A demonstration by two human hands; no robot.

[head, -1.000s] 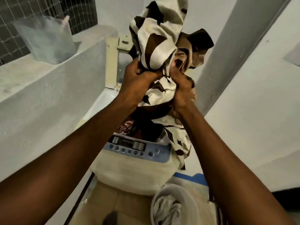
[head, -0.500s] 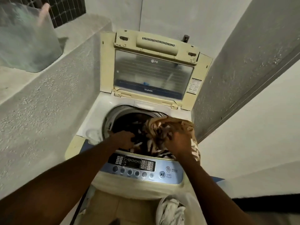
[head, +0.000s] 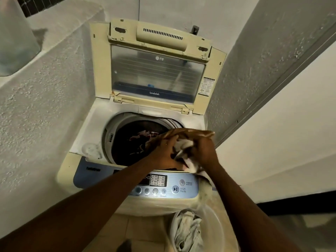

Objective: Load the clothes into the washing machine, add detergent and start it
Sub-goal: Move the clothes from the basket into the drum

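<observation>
A top-loading washing machine (head: 94, 124) stands in front of me with its lid (head: 156, 70) raised. Its drum (head: 131, 142) holds dark clothes. A brown and white patterned cloth (head: 190, 133) lies bunched over the drum's right rim. My left hand (head: 163, 151) and my right hand (head: 205, 151) both grip this cloth at the rim, close together. A strip of the cloth hangs down past the blue control panel (head: 181, 188) on the right.
A white basin (head: 214, 224) with pale laundry (head: 189, 231) sits on the floor at the machine's front right. Rough walls close in on both sides. A translucent bag (head: 16, 42) rests on the left ledge.
Both hands brought the patterned cloth down from head height to the drum opening, then shifted it to the right rim. The view has moved closer to the machine.
</observation>
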